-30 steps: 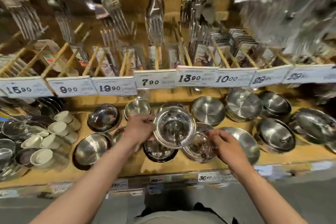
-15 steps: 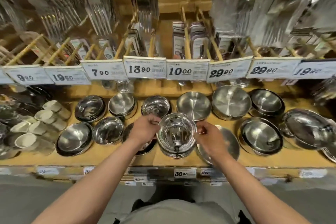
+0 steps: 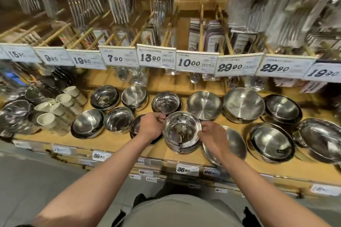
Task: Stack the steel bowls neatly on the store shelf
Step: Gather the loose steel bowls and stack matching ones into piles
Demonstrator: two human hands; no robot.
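Left hand [image 3: 153,127] & right hand [image 3: 212,137] pinch top steel bowl [image 3: 181,129] rim; seat it centred on bowl stack [image 3: 181,146], w/o tilt.

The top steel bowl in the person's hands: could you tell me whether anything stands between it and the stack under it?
Nothing visible does. The top steel bowl already sits nested on the stack, with the left hand and right hand gripping its rim on either side.
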